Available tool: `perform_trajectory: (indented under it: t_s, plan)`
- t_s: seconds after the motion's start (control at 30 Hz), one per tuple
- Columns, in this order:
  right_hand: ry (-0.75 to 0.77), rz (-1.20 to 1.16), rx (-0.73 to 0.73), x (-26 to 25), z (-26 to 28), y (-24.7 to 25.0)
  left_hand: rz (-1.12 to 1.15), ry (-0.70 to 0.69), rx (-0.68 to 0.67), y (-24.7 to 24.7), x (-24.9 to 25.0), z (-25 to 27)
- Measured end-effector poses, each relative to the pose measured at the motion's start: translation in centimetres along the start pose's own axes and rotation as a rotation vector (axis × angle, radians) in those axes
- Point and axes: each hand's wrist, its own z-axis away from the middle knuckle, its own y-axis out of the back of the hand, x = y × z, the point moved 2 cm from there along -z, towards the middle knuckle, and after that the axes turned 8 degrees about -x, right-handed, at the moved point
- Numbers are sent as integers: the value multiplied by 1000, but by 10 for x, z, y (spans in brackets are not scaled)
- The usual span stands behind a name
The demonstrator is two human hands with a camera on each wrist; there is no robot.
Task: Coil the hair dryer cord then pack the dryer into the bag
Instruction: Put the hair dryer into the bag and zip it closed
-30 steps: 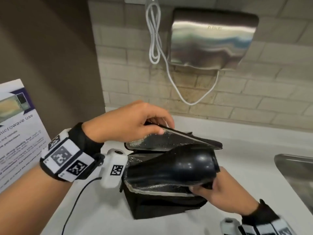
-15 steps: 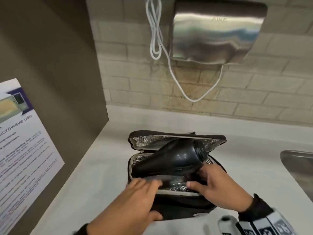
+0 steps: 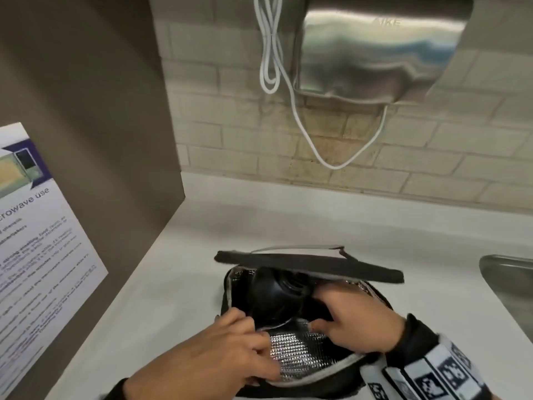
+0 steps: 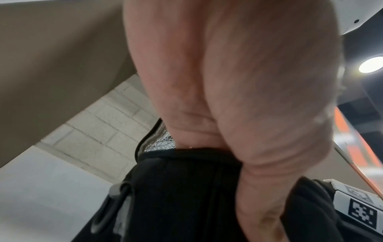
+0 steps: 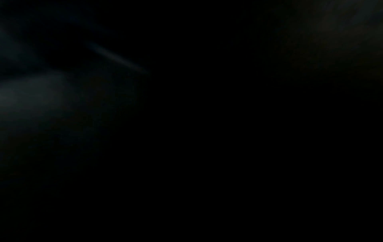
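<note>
A black bag (image 3: 323, 382) with silver lining stands open on the white counter (image 3: 161, 298). Its lid (image 3: 311, 265) hangs low over the far side. The black hair dryer (image 3: 277, 293) lies inside, partly under the lid. My left hand (image 3: 245, 336) grips the bag's near rim, fingers hooked over it, thumb on the lining. In the left wrist view my left hand (image 4: 228, 81) curls over the black bag (image 4: 186, 196). My right hand (image 3: 340, 316) reaches into the bag, its fingers and thumb around the dryer's lower part. The cord is hidden. The right wrist view is dark.
A steel hand dryer (image 3: 375, 53) and a looped white cable (image 3: 277, 67) hang on the brick wall behind. A brown partition (image 3: 86, 111) with a microwave notice (image 3: 37, 241) closes the left side. A steel sink (image 3: 510, 278) lies at the right.
My left hand let go of the lid and came down to grip the near rim. The dryer sank from above the opening into the bag, and the lid dropped over it.
</note>
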Motion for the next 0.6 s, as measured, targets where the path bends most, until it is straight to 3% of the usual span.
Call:
perform_trajectory:
  t_s: [0.1,0.2,0.27,0.33,0.43,0.47,0.53,0.6]
  plan:
    - [-25,80,0,-3,0,-7,54,-75,12,-9,3,-3]
    - [-34,51,-19,-1,-1,-7,-53,-47,50,-6,8,5]
    - [-27,37,-38,2,0,-4,174,-98,109,8,7,15]
    - [-17,21,-49,5,4,-5,503,-66,305,19,-10,31]
    - [-8,19,-24,5,10,-8,817,105,746,40,-44,48]
    - [-13,30,-21,5,11,-9,900,174,834,43,-55,48]
    - [-27,54,-25,5,12,-12,1052,257,805,44,-73,37]
    - [-21,50,-12,5,11,-14,1137,312,504,39,-80,15]
